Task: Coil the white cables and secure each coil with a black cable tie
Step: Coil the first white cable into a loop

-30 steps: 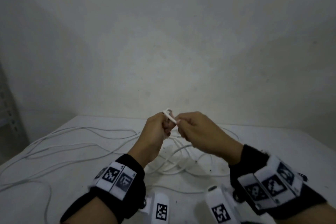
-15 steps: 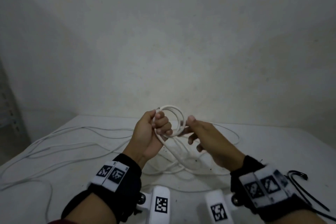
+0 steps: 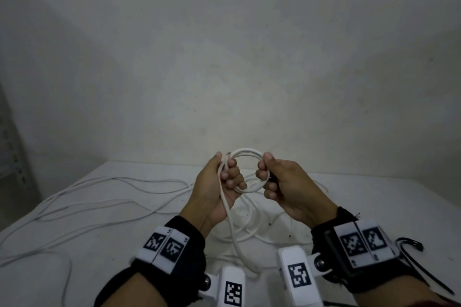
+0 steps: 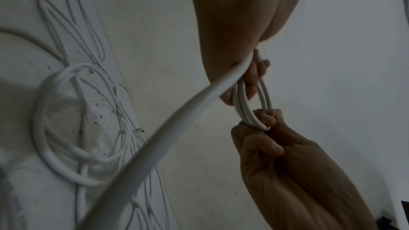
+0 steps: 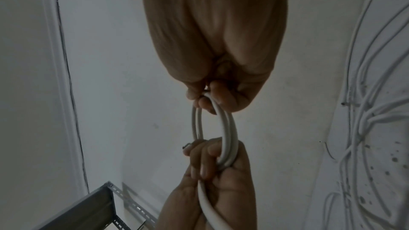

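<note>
Bare grey wall, white table (image 3: 374,207): a small coil held up between two hands.

Above the table the coil (image 3: 249,157) hangs in the air as a ring of two or three turns, facing the person, its long axis running left to right from one grip to the other. The left hand (image 3: 217,189) curls its fingers round the ring's left side; the right hand (image 3: 287,187) pinches the right side between thumb and bent fingers. From the left grip the free cable (image 3: 232,227) drops down and toward the person, then joins the loose cables (image 3: 99,197) spread over the table. So the slack lies below the left hand, and I judge the right hand would fetch the next turn. One black cable tie (image 3: 411,254) lies at the near right, closest to the right wrist.
</note>
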